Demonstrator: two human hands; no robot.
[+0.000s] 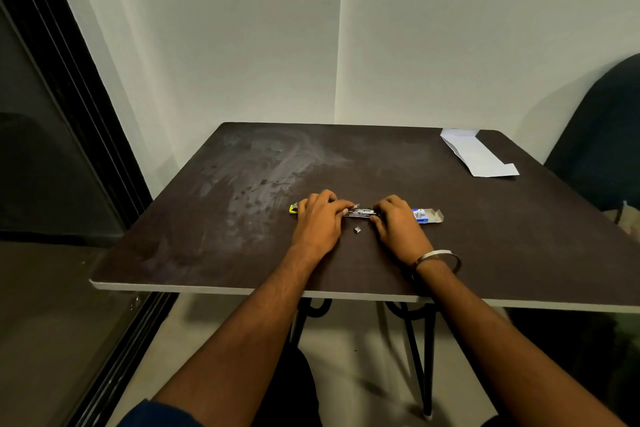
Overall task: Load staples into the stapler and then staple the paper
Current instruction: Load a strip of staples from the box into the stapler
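1. My left hand [320, 218] is lying palm down with its fingers curled over the yellow-ended metal stapler [358, 212], gripping it at its left part; the yellow tip is sticking out just past my knuckles on the far left.
2. My right hand [398, 222] is resting at the stapler's other end, fingers bent and touching the shiny metal channel; whether they are pinching it or only pressing on it I cannot tell.
3. A small silver strip of staples [357, 229] is lying loose between my two hands, just nearer to me than the stapler.
4. A small blue and white cardboard staple box [427, 216] with an open flap is sitting just beyond my right hand, to its right.
5. A folded white sheet of paper [479, 156] is lying well away, far ahead and to the right of my right hand, near the corner of the dark brown table [207, 236].
6. A thin metal bangle [440, 258] is circling my right wrist.
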